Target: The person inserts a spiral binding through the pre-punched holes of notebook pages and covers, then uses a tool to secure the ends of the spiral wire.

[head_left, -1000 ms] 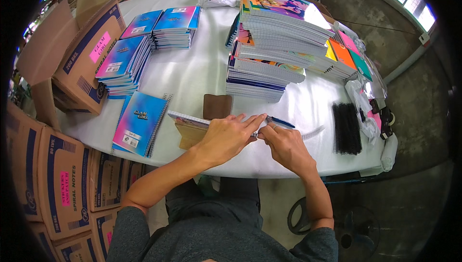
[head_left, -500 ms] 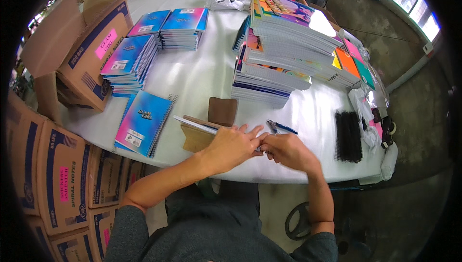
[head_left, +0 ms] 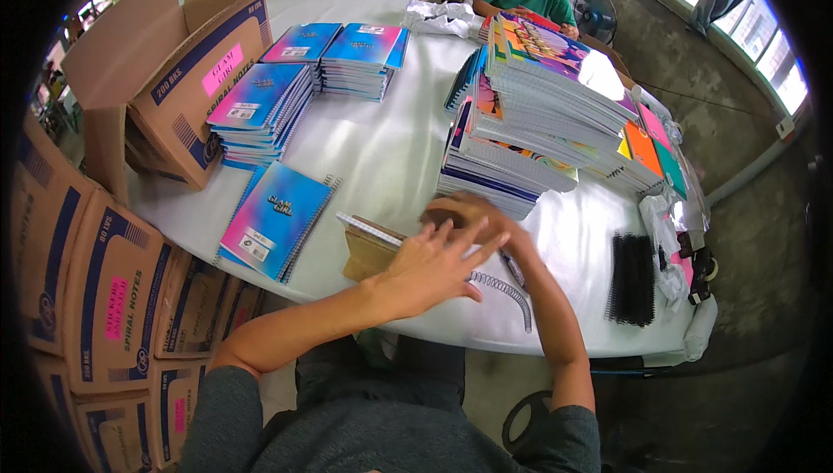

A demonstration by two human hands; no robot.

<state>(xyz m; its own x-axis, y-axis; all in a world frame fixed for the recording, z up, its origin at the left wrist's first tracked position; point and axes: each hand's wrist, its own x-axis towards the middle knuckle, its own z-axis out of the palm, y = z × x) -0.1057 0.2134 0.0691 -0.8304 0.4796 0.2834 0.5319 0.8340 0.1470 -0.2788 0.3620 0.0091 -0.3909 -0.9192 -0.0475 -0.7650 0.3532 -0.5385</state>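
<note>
My left hand (head_left: 429, 266): fingers splayed, released | right hand's (head_left: 488, 215) grip: can't tell | blue-pink spiral notebooks (head_left: 279, 191): bound | clear plastic coil (head_left: 505, 285): seemingly untrimmed (my guess)

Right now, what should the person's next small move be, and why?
Probably close the right hand on the dark brown pad, since its fingers are over it. The left hand spreads at the notebook, and the grey spiral coil trails out to its right, so the pad might help work it along.

The right hand (head_left: 475, 211) moves to the far side of the left hand (head_left: 436, 263); the wire coil (head_left: 507, 285) now curves nearward.
</note>
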